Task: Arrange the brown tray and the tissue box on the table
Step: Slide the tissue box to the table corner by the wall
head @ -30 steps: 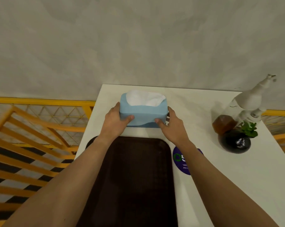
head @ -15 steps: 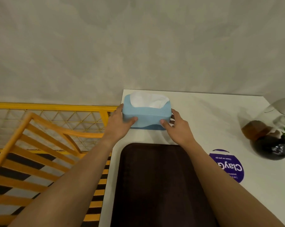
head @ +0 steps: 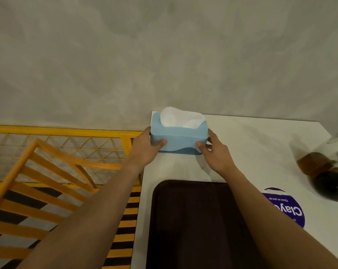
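The light blue tissue box (head: 178, 135), with white tissue sticking out of its top, stands at the far left corner of the white table (head: 261, 144), close to the wall. My left hand (head: 146, 147) grips its left end and my right hand (head: 215, 153) grips its right end, thumbs on the front face. The dark brown tray (head: 195, 226) lies flat on the table nearer to me, between my forearms, a gap of bare table apart from the box.
A round purple sticker (head: 286, 209) lies right of the tray. A dark round pot (head: 333, 188) with a brown and white bottle stands blurred at the right edge. An orange and yellow railing (head: 53, 158) runs left of the table. A grey wall rises behind.
Both hands have pushed the tissue box farther back toward the far left corner, widening the gap to the tray. The view has swung left, so the pot slid to the right edge.
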